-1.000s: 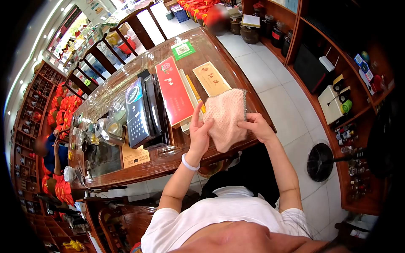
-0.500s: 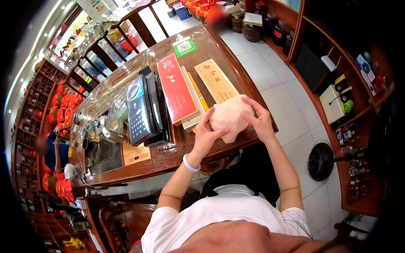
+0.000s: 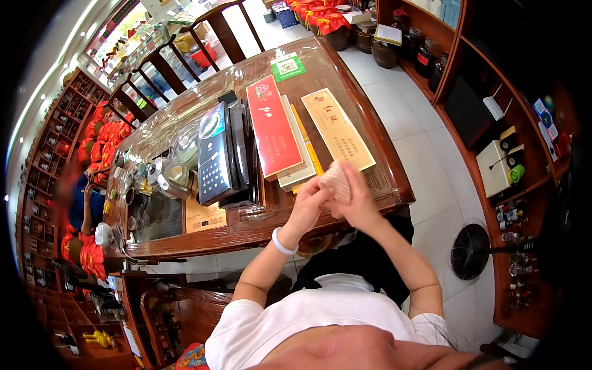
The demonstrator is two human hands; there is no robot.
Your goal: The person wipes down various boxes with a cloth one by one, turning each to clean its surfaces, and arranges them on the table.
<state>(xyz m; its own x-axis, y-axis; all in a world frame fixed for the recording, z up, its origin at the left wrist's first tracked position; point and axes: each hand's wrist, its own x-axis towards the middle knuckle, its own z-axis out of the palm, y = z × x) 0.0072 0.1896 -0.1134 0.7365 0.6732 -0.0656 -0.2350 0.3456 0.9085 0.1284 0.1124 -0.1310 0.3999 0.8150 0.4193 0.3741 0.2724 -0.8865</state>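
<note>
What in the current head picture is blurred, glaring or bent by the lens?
Head view: the right hand looks smeared, the pink cloth slightly soft; head view: pale reflections streak the glossy table; head view: strong wide-angle distortion bows the shelving on the right, with black corners around the image.

Much of the pink cloth [image 3: 337, 181] is hidden between the left hand [image 3: 310, 200] and the blurred right hand [image 3: 357, 200], so its folds cannot be told. Just beyond the hands, the gold box's [image 3: 327, 120] lower print is too small to read. Far left of them, another person's [image 3: 78, 203] head is blurred; far right, the wooden shelf [image 3: 449, 77] runs into the dark rim, cut off.
</note>
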